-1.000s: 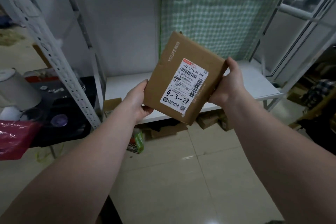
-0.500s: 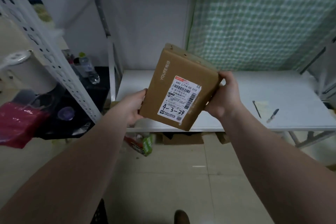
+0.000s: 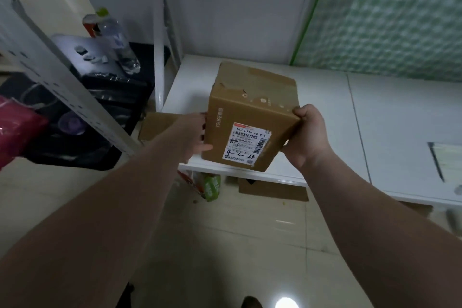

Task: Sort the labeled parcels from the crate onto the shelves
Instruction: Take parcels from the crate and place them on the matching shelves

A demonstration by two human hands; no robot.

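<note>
A brown cardboard parcel (image 3: pixel 252 112) with a white shipping label marked "4-3-24" sits at the front left of the white shelf board (image 3: pixel 325 97). Its lower edge rests at the shelf's front edge. My left hand (image 3: pixel 197 137) presses against the parcel's left side. My right hand (image 3: pixel 306 132) grips its right front corner. The label faces me.
A white perforated upright (image 3: pixel 65 87) slants across the left. Behind it stand a plastic bottle (image 3: pixel 122 45) and dark bags (image 3: pixel 82 117). Flattened cardboard (image 3: pixel 272 189) and a green packet (image 3: pixel 211 186) lie under the shelf. A paper and a pen (image 3: pixel 436 157) rest on the shelf's right.
The parcel has gone from held up and tilted in the air down and forward onto the low shelf. Both hands stayed on its sides. My view has dropped closer to the shelf.
</note>
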